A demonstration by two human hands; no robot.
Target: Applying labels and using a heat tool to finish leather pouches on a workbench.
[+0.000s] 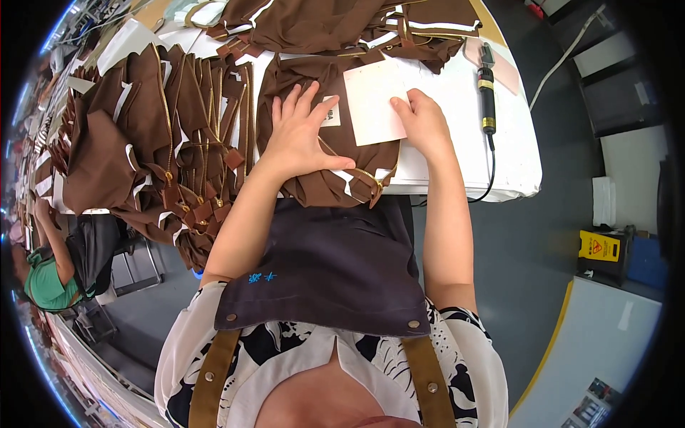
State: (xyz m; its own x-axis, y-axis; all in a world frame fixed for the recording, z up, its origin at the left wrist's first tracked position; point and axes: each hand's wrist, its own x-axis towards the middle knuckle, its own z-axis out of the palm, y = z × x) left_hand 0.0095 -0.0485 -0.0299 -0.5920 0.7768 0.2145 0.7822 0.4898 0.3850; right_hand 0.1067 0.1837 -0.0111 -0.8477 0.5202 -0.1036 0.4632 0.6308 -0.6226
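Note:
A brown fabric piece (294, 78) with a gold zipper along its near edge lies on the table in front of me. My left hand (298, 135) rests on it with fingers spread, beside a small white label (331, 113) with dark print, partly covered by the fingers. My right hand (422, 123) pinches the right edge of a square cream-white card (374, 103) between thumb and fingers. The card lies over or just above the right part of the fabric; I cannot tell if it touches.
Many brown zippered pieces (143, 107) are heaped at left, some hanging over the table edge. More brown fabric (307, 25) lies at the back. A black corded pen-like tool (487, 100) lies right on the white tabletop (442, 167). A person in green (53, 285) sits far left.

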